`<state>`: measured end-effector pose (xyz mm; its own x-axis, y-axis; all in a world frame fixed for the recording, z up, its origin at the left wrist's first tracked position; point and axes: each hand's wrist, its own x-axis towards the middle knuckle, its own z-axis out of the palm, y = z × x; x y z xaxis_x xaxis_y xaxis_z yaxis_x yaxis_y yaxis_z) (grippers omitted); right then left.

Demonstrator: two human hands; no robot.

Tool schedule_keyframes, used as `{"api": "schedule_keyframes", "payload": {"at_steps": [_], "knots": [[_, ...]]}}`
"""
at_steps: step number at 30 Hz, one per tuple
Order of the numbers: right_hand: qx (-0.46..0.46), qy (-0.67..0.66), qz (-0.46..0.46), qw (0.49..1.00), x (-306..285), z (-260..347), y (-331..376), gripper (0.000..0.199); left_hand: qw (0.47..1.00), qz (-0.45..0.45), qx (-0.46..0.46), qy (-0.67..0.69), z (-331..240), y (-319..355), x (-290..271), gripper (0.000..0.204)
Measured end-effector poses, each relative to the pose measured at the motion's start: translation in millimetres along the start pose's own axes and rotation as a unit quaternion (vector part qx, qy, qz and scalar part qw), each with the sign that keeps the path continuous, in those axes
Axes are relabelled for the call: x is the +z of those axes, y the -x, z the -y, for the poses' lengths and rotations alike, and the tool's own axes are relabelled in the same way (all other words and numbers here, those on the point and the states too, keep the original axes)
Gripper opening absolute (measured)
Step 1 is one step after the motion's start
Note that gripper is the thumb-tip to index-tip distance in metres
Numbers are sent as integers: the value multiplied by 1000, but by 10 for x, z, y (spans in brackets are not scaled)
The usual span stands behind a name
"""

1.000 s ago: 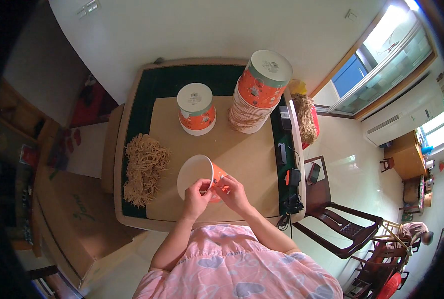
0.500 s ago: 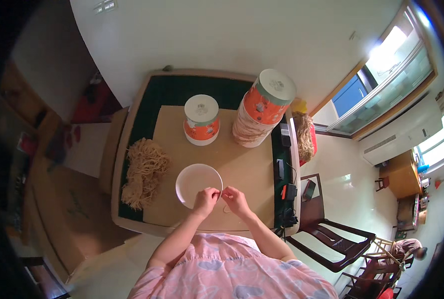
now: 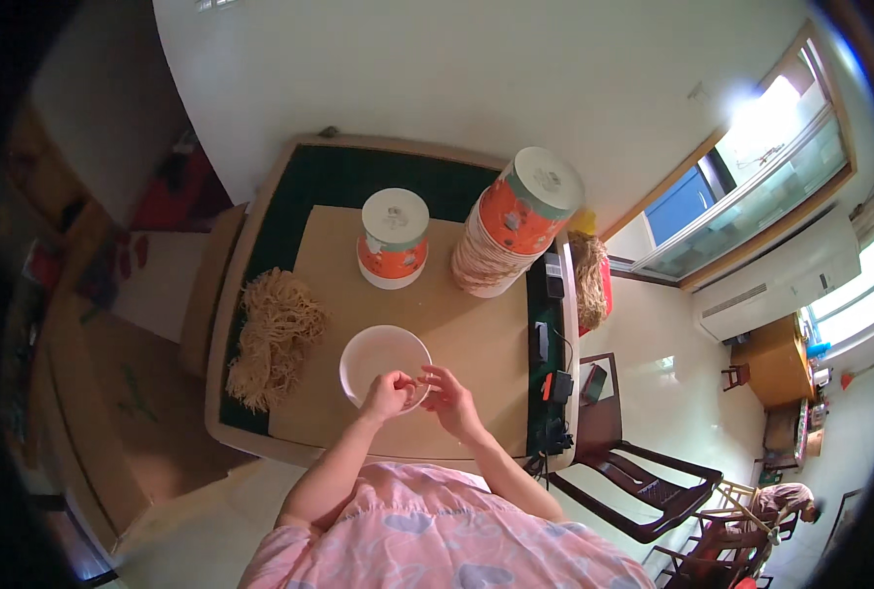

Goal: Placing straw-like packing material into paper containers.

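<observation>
Tan strings [image 3: 275, 339] lay heaped left of the white tub [image 3: 378, 355] on cardboard [image 3: 486, 358]; left hand [image 3: 389, 395] curled at its rim, hold unclear. Right hand [image 3: 453, 410] hung loosely open beside it: rim work, I'd guess, needing a steady pinch.

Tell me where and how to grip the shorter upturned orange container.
Clasp the upturned container around its round orange side wall, probably coming from the left: it stands rim down, its flat base offering little to pinch, and the tall stack stands to its right.
</observation>
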<state>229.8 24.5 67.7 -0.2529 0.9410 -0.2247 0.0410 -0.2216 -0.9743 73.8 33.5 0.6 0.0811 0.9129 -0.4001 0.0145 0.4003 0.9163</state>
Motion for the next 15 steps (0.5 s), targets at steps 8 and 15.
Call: {"api": "schedule_keyframes", "payload": {"at_steps": [8,15], "knots": [[-145,291,-50,944,149,-122,-145,44,998,-16,-16,51,-120,28,-15,18],[-123,386,-34,914,132,14,-143,46,998,-30,12,-47,91,-138,75,37]]}}
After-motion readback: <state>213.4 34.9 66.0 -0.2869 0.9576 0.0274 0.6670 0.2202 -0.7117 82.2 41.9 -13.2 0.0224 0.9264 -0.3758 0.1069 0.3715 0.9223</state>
